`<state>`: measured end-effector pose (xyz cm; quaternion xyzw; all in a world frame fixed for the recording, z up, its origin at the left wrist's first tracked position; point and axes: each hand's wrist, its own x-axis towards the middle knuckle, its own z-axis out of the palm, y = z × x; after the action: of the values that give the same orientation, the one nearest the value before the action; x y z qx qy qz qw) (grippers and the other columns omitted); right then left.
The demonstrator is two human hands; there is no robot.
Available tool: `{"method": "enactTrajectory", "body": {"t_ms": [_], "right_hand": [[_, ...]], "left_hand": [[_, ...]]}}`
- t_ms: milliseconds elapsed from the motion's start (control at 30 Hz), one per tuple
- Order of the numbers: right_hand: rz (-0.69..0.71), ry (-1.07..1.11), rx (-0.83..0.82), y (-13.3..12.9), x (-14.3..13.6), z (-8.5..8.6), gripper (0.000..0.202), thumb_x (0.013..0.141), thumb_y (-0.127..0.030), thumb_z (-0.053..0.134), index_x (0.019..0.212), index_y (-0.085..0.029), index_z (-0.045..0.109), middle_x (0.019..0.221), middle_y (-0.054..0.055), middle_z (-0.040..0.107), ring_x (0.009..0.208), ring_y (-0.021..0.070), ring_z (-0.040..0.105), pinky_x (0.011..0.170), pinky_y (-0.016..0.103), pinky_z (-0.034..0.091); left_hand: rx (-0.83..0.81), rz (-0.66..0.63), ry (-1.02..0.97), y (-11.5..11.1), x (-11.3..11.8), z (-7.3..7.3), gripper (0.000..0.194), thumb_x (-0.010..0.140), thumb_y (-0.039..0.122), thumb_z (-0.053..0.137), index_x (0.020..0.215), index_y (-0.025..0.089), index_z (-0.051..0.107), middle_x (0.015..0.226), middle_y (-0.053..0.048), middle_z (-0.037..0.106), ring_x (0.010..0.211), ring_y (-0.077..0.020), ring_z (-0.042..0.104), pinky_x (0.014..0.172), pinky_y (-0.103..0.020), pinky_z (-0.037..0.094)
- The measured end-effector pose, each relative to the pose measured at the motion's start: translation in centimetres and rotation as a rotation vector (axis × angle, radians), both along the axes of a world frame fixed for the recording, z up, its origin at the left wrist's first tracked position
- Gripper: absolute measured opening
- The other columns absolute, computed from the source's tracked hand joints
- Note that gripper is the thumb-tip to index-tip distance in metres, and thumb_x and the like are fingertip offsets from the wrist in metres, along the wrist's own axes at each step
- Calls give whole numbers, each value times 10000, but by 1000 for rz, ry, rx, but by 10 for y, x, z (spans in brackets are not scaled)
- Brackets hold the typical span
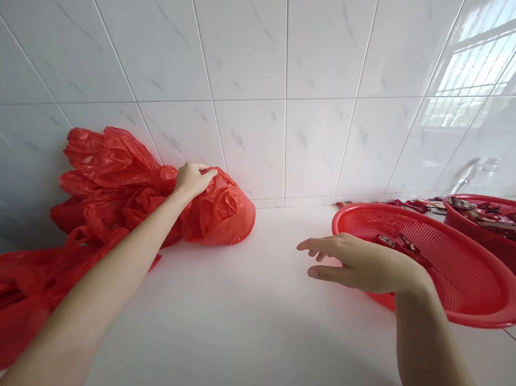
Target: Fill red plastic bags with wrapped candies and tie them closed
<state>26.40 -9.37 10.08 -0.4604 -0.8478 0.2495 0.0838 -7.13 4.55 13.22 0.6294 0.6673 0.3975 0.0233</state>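
Against the tiled wall on the left lies a filled red plastic bag [224, 211]. My left hand [194, 180] pinches the thin plastic at the top of this bag. More crumpled red plastic bags [111, 166] bunch up beside and behind my left forearm. My right hand [345, 259] hangs over the counter with its fingers stretched out and nothing in them. Just behind that hand sits a red mesh basket [467, 275], its near-left rim partly hidden by the hand. A few small dark red wrapped packets [405, 246] lie inside the basket.
A second red basket [500, 243], heaped with small wrapped packets, stands at the far right. More packets [410, 205] lie along the wall behind the baskets. A clear plastic bottle [482, 174] stands near the wall. White tiles [258, 41] rise behind the white counter [232, 331].
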Motion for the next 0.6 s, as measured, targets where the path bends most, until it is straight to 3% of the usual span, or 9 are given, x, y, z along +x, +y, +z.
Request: {"method": "enactTrajectory", "body": {"t_ms": [67,200,333,467,533,600], "right_hand": [[21,3,6,2,-5,-2,540,928,-501,545,1408,-256,585,1284,116,694,1130,310,657,885,407,538],[96,49,65,9,-22,-10,536,959,-462,520,1461,-272,521,1408,122,609,1183,313,637,940,434,527],[159,198,150,21,-45,-26,526,975,-373,529,1496,-359,459,1650,72,303,1468,331,378,1024,436,500],[159,332,199,34,-63,-40,534,967,-260,536,1488,-366,475,1713,37,24,1555,327,157,1097,454,443],[133,346,200,38,-68,-43,546,956,-242,538,1490,-336,474,1708,59,47,1556,333,147,1092,463,447],[112,340,187,41,-69,-45,479,954,-251,527,1433,-281,523,1650,117,251,1486,340,334,1025,469,499]], "left_hand": [[-36,0,-30,1,2,0,212,813,337,626,728,157,699,608,41,622,777,-172,610,773,-265,474],[-102,-64,-207,0,14,-1,140,724,331,721,712,193,737,724,3,726,817,-208,676,758,-283,514],[-286,-339,-427,-15,30,-3,308,599,428,841,786,189,787,866,-73,786,889,-279,715,830,-366,556],[-402,-665,-377,-35,46,-12,418,695,587,769,882,215,806,1006,-81,791,1042,-313,699,955,-423,542],[-392,-744,-311,-44,53,-18,390,793,593,678,905,243,808,1067,-58,784,1138,-306,668,1039,-420,499],[-359,-771,-253,-52,59,-26,371,865,551,603,984,258,799,1169,-40,759,1252,-296,609,1107,-407,447]]}}
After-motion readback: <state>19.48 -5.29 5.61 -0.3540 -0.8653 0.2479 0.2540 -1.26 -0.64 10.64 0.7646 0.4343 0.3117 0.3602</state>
